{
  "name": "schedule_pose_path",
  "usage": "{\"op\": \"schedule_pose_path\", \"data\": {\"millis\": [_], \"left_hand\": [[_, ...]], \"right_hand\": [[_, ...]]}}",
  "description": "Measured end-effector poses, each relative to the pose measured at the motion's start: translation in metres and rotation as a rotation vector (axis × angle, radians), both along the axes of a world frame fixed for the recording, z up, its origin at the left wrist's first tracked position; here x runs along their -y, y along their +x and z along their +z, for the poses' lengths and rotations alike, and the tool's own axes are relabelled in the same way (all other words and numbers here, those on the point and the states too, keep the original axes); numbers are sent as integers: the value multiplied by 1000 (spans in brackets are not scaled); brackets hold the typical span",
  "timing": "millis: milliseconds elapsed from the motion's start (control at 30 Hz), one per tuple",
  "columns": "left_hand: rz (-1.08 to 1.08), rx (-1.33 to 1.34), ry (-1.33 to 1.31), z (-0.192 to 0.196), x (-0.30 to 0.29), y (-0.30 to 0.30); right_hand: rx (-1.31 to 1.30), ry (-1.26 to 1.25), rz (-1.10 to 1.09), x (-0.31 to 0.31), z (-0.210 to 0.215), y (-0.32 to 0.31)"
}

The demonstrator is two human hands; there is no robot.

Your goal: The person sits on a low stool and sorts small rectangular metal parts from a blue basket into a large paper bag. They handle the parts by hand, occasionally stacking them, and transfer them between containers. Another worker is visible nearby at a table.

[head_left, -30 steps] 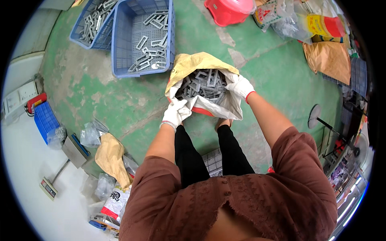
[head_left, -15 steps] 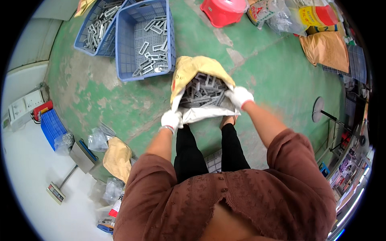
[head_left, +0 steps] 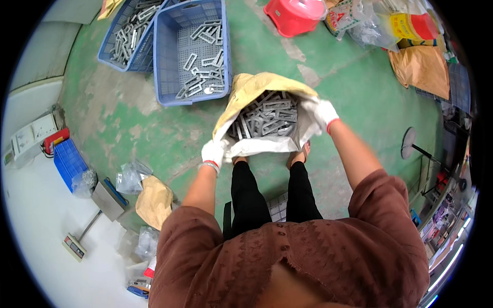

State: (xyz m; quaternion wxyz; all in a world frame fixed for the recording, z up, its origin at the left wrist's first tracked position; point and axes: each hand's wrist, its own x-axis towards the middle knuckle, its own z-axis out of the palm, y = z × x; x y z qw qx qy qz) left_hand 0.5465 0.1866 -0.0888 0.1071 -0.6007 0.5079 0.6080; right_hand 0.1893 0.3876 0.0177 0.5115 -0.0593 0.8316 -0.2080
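A yellow sack [head_left: 257, 81] with a white lining stands on the floor before my feet, its mouth spread wide. Many grey rectangular metal frames [head_left: 267, 117] lie heaped inside it. My left hand [head_left: 213, 152], in a white glove, grips the near left corner of the sack's rim. On the right side my gloved right hand [head_left: 325, 116] is closed on the rim, holding it outward. Both hands' fingertips are partly hidden by the sack's folds.
Beyond the sack stands a blue plastic crate [head_left: 192, 100] with scattered metal frames; another blue crate [head_left: 105, 56] of them adjoins it. A red stool [head_left: 295, 20] is at the far side. A platform scale [head_left: 108, 199] and brown paper sack [head_left: 154, 201] are at left.
My hands have moved apart, the right one outward and slightly away from me. The sack's mouth is wider, and more of the metal frames show.
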Motion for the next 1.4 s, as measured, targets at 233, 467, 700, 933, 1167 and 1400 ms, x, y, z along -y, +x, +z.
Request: {"op": "schedule_pose_path", "data": {"millis": [233,467,700,933,1167,1400], "left_hand": [[-33,92,137,74,0,-49],[-26,241,83,104,-4,-55],[115,724,-140,129,-56,-13],[-456,635,-21,209,-173,-65],[-91,661,150,213,-249,-85],[43,675,-402,202,-86,-139]], "right_hand": [[-41,174,105,10,37,-4],[11,-22,307,-15,62,-41],[-61,-14,458,-138,53,-212],[-114,641,1213,-408,-61,-445],[53,427,359,-200,40,-454],[-375,110,755,35,81,-486]]}}
